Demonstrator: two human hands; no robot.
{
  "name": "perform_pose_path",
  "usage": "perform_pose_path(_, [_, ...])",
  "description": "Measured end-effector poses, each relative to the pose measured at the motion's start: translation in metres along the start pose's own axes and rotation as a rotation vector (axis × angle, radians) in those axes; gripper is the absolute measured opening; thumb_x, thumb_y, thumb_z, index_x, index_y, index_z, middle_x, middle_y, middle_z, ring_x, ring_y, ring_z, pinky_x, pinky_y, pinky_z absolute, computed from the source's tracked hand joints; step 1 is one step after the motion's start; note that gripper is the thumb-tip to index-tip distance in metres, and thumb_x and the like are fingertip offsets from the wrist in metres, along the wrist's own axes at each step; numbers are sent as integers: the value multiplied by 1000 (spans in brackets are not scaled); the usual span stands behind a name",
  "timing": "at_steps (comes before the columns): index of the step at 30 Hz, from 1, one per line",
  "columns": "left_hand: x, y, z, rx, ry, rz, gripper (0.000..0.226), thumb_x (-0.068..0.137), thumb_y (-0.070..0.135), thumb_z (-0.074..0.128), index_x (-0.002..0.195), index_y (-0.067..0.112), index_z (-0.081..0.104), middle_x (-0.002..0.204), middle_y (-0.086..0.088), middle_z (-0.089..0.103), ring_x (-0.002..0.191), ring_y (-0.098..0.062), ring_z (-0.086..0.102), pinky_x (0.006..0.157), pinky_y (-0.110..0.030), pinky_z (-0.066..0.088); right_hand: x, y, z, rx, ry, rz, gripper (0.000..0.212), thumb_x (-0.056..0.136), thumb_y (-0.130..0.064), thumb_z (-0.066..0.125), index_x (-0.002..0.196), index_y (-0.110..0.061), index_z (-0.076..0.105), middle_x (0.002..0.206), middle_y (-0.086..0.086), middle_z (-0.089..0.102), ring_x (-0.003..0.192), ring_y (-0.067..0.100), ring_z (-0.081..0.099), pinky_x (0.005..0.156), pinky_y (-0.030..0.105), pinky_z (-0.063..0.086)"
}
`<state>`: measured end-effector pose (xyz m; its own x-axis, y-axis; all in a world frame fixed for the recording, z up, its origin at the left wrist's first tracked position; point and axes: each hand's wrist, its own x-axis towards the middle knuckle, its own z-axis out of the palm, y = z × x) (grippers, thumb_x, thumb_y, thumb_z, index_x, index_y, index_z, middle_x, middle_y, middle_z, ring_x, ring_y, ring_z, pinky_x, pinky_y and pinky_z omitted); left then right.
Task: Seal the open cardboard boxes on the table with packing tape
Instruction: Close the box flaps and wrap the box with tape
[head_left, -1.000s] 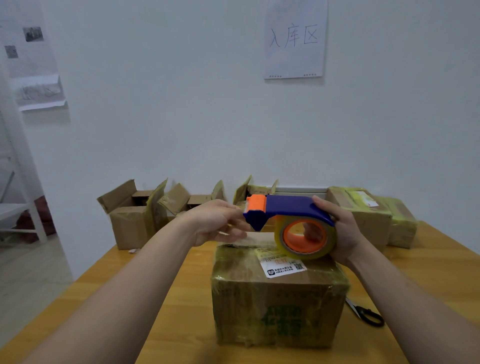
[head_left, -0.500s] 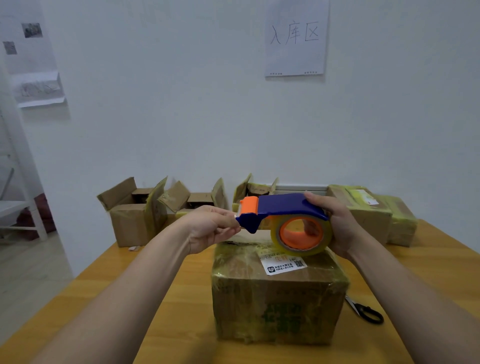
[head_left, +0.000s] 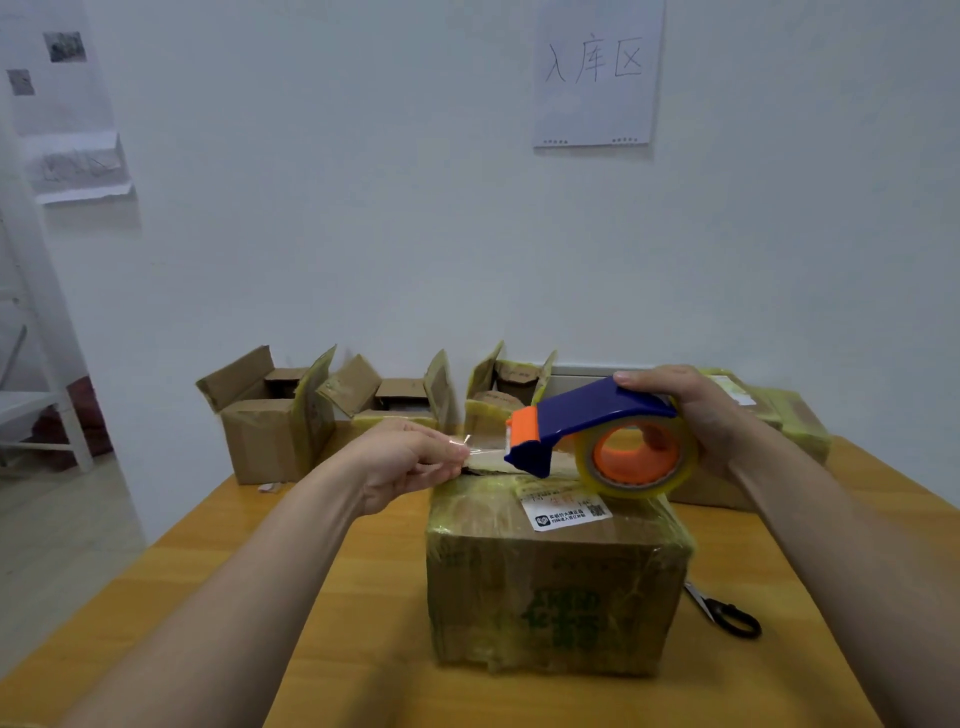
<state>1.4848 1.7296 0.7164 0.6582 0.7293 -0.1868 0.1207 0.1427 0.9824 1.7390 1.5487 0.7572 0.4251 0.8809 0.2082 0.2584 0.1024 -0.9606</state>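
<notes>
1. The cardboard box (head_left: 556, 582) is sitting nearest me on the wooden table (head_left: 218, 561), wrapped in yellowish tape with a white label on top; black scissors (head_left: 727, 616) are lying just beside its right side, their blades partly hidden behind it
2. Over the box's far top edge my right hand (head_left: 701, 415) is gripping the tape dispenser (head_left: 582, 415), fingers curled over its blue body; I cannot tell whether the roll is touching the box top
3. My left hand (head_left: 410, 465) is pinching the free end of the tape strip (head_left: 485, 456), just left of the dispenser's orange nose; the strip is clear and hard to make out
4. The dispenser's long axis is running left to right across the box, its nose pointing left and slightly down toward my left hand
5. Further back, open boxes (head_left: 270, 431) are standing along the wall with flaps up, their insides mostly hidden; sealed boxes (head_left: 795, 421) are sitting behind my right hand, partly covered by it
</notes>
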Motion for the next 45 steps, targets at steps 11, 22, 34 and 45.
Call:
perform_pose_path(11, [4, 7, 8, 431, 116, -5, 9, 91, 7, 77, 90, -2, 78, 77, -12, 77, 68, -14, 72, 69, -27, 63, 6, -8, 15, -134, 5, 18, 27, 90, -32, 73, 77, -8, 77, 78, 18, 68, 71, 31, 60, 75, 42, 46])
perform_pose_path(22, [9, 6, 19, 724, 222, 65, 14, 95, 11, 73, 87, 1, 77, 85, -15, 79, 67, -15, 73, 71, -31, 65, 4, -20, 28, -315, 27, -2, 32, 93, -32, 72, 64, -16, 72, 51, -6, 65, 42, 0, 57, 43, 10, 40])
perform_pose_path(34, [-2, -7, 32, 1121, 391, 253, 4, 92, 23, 69, 92, 26, 69, 93, 9, 63, 92, -14, 63, 78, -33, 59, -1, -31, 39, -467, 20, 38, 56, 92, -39, 72, 37, -31, 65, 45, -10, 58, 37, 1, 50, 39, 11, 36])
perform_pose_path(45, [-18, -10, 27, 1298, 352, 366, 65, 93, 17, 65, 153, 35, 47, 154, 3, 48, 142, -24, 44, 111, -49, 46, 1, -31, 41, -431, 49, 80, 43, 90, -37, 74, 50, -23, 71, 52, -5, 63, 43, 8, 52, 39, 14, 37])
